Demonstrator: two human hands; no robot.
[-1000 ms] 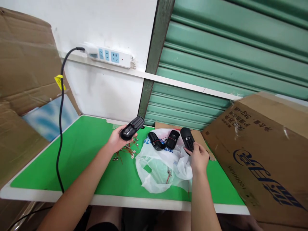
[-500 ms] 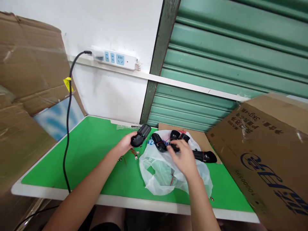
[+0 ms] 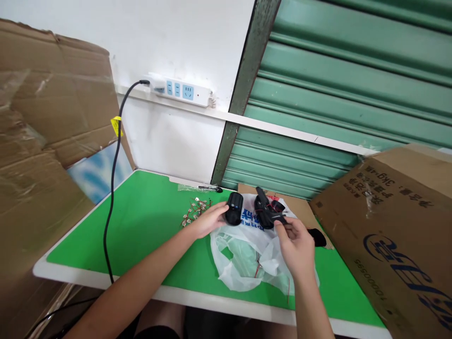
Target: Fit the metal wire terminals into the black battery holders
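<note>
My left hand is closed around a black plastic housing, short and rounded, above the left edge of a white plastic bag. To the right, my right hand grips a black plastic part between thumb and fingers; its exact kind I cannot make out. Right by it are more black housings with thin red wires, lying on the bag. Another black piece shows partly behind my right hand. Small parts with reddish wires are scattered on the table left of the bag.
The green table top has a white rim. Large cardboard boxes stand left and right. A power strip hangs on the wall, its black cable running down across the table. A dark slim tool lies at the back.
My left hand has moved right with its housing, now held more upright, uncovering the small wired parts. My right hand has shifted right, now visibly gripping a black part. The view has turned slightly.
</note>
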